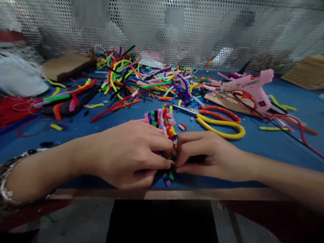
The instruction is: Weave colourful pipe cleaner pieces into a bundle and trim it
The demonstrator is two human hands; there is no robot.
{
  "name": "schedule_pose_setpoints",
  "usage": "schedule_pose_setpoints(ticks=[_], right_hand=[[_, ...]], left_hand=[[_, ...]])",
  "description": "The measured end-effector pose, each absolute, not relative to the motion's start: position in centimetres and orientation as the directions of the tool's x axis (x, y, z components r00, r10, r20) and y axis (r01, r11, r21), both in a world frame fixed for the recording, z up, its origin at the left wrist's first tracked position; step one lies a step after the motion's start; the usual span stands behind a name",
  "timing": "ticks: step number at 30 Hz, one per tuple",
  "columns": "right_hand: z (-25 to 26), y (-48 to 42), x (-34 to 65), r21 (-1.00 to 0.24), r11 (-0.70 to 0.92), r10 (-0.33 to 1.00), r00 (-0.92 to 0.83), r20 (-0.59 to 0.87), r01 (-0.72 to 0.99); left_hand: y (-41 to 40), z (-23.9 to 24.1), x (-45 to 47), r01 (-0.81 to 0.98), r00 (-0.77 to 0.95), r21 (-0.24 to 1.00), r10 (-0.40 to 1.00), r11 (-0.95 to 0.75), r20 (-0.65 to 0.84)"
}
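Note:
My left hand (129, 153) and my right hand (207, 153) meet fingertip to fingertip near the front edge of the blue table (265, 145). Both are closed in a pinch on a bundle of short multicoloured pipe-cleaner pieces (163, 123), which sticks up just behind my fingers. A few loose bits (168, 177) lie under my hands. A bracelet (7, 182) sits on my left wrist.
Yellow-and-red scissors (220, 121) lie just behind my right hand. A pink glue gun (250, 87) rests at the right back. A large heap of coloured pipe cleaners (141, 79) covers the middle back. Perforated mesh (152, 30) closes off the far side. Cardboard (65, 64) lies at the left back.

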State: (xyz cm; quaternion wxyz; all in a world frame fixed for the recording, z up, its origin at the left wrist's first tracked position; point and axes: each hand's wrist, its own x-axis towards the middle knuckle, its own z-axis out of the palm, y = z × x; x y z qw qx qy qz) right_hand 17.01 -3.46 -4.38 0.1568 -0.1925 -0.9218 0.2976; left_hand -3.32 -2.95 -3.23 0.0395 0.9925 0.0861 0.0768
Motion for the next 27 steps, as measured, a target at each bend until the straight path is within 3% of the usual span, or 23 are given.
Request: schedule_pose_setpoints(ticks=[6,10,16,27], right_hand=[[-4.36,-3.35,16.6,-0.671,0.624,0.602,-0.793,0.087,0.4],[-4.55,-3.34,16.5,-0.69,0.585,0.633,-0.772,0.059,0.427],[-4.83,-3.53,16.68,-0.608,0.731,0.544,-0.802,0.246,0.31],[-4.82,-3.21,16.92,-0.473,0.82,0.465,-0.856,0.225,0.321]], left_hand=[[-2.93,-3.24,-3.45,0.166,0.975,0.111,0.179,-0.98,0.129],[-2.9,-3.31,-3.53,0.17,0.975,0.124,0.185,-0.978,0.126],[-2.76,-3.3,-3.48,0.158,0.975,0.153,0.179,-0.975,0.13],[-2.65,-3.03,-4.02,0.113,0.983,0.177,0.135,-0.978,0.122]])
